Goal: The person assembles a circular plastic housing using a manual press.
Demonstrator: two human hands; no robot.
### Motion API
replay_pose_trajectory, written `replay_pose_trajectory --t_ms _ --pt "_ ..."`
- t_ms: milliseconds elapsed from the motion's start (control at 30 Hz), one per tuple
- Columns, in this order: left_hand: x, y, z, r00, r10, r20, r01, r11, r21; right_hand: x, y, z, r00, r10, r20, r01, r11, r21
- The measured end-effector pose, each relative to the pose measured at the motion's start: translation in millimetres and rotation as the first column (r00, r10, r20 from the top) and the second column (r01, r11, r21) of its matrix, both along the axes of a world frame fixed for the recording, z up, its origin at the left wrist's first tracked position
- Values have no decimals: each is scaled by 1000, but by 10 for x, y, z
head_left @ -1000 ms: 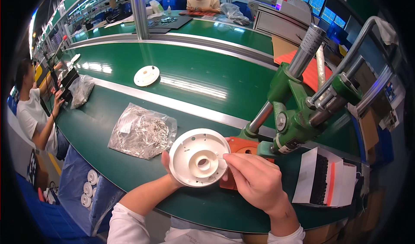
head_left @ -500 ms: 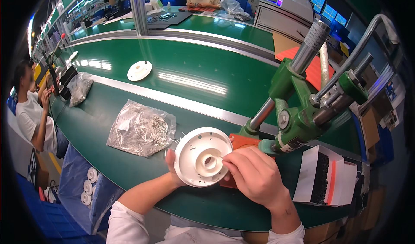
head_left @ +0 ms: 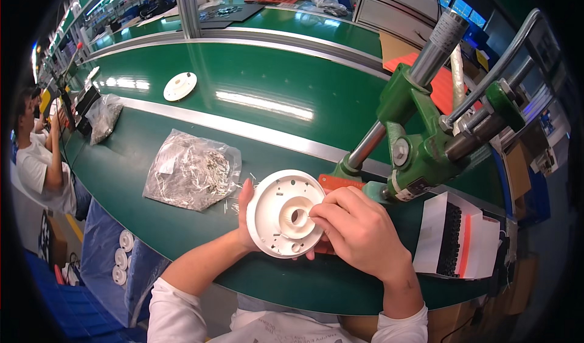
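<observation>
A round white plastic disc (head_left: 263,218) with a raised ring hub and several small holes is tilted up in front of me. My left hand (head_left: 245,221) grips it from the left and behind, most of its fingers hidden by the disc. My right hand (head_left: 362,230) is closed in a pinch at the hub's right side; whatever lies between the fingertips is too small to make out. Left of the disc, a clear plastic bag (head_left: 176,176) of thin metal pins lies open on the green bench, a few loose pins (head_left: 234,206) beside it.
A green lever press (head_left: 401,121) on an orange base stands just right of my hands. Further right is a white box (head_left: 433,230) of black parts. Another white disc (head_left: 180,86) lies across the bench; a blue-lined bin (head_left: 100,245) holds several discs. People sit left and opposite.
My view has shifted slightly, and the disc has turned and tipped a little in my left hand. My right hand keeps its pinch at the hub.
</observation>
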State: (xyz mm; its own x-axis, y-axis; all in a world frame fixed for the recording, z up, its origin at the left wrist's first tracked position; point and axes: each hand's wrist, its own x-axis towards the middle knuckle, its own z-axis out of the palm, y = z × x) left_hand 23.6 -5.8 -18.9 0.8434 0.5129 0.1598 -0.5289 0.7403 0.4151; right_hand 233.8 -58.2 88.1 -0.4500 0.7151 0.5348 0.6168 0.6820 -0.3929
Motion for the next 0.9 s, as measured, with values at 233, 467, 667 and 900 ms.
replay_pose_trajectory --t_ms 233,467,667,900 --pt "2 62 218 885 52 -463 48 978 201 -30 -63 -30 989 -147 -22 143 982 -120" --pt "9 71 39 996 -86 -18 82 985 -154 -58 -55 -45 976 -189 -103 173 973 -152" --pt "2 58 -11 982 -91 -165 87 996 -29 -15 -91 -25 986 -154 -62 139 971 -197" --pt "43 21 82 993 -82 -81 73 991 -111 -38 -120 53 993 -117 -22 111 975 -192"
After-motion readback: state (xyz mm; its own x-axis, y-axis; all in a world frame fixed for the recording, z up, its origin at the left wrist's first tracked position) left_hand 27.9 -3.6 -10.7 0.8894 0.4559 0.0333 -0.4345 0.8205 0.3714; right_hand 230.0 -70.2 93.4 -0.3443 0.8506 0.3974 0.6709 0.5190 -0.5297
